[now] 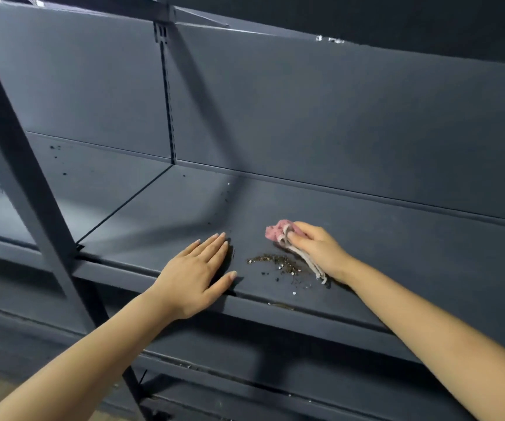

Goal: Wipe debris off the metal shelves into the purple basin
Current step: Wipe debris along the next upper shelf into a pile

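Now your left hand lies flat, fingers straight, at the front lip of the dark metal shelf. Brown crumbs and white specks of debris lie between your hands, near that lip. Just beyond, your right hand grips a pink rag.

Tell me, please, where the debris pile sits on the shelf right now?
In the head view, the debris pile lies near the shelf's front edge, between the left hand and the right hand.
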`<action>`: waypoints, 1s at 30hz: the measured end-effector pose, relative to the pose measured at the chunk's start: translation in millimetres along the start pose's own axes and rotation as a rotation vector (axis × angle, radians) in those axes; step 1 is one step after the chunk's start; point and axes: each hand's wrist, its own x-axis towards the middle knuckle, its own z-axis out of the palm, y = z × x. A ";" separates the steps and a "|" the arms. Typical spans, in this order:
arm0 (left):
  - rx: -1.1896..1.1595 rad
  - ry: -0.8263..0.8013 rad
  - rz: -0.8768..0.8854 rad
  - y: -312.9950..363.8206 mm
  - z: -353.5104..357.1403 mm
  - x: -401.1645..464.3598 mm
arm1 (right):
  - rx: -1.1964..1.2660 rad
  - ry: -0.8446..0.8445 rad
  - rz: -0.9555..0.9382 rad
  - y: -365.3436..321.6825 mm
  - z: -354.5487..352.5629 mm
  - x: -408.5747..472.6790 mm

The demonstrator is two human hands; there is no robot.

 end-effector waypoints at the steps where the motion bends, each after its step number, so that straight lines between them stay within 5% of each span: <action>1: -0.006 0.014 0.009 -3.5 -1.0 -2.7 | 0.037 0.086 0.015 -1.4 -6.2 -6.4; 7: -0.020 -0.006 -0.044 -43.2 -9.1 -21.8 | -0.153 0.470 0.221 24.1 -40.5 -55.3; 16: -0.042 -0.023 -0.030 -52.8 -12.0 -26.0 | -0.654 0.603 0.361 5.8 43.1 -36.3; 24: -0.042 -0.026 -0.010 -55.5 -13.4 -27.9 | -0.561 0.568 0.319 -37.9 145.2 30.6; 30: -0.037 -0.015 -0.002 -56.9 -9.9 -27.0 | -0.241 0.698 0.331 -43.7 116.1 14.0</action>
